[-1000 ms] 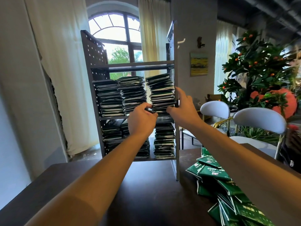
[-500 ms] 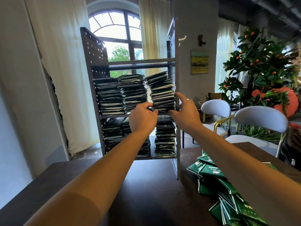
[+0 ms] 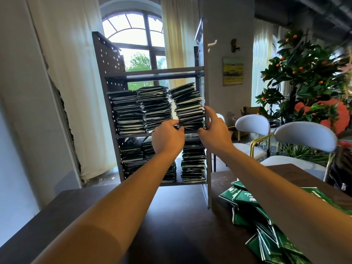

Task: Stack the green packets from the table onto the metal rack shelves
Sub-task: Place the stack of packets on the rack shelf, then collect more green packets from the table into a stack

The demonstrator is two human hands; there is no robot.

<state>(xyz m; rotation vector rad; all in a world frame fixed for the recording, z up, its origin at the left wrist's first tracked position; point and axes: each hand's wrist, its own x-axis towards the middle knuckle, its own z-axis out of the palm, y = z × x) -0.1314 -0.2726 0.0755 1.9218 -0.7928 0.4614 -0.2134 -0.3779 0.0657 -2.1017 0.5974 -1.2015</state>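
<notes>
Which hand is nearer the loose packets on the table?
Right. The right hand is at the rack's right post, on the side of the loose packets; the left hand is further left, at the middle shelf's front.

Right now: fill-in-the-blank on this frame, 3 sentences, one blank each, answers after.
1. Both hands, left hand and right hand, are at the ___ stack on the rack's middle shelf.
2. Loose green packets lie on the ___.
3. The middle shelf holds ___ stacks.

Answers: rightmost; table; three
</notes>
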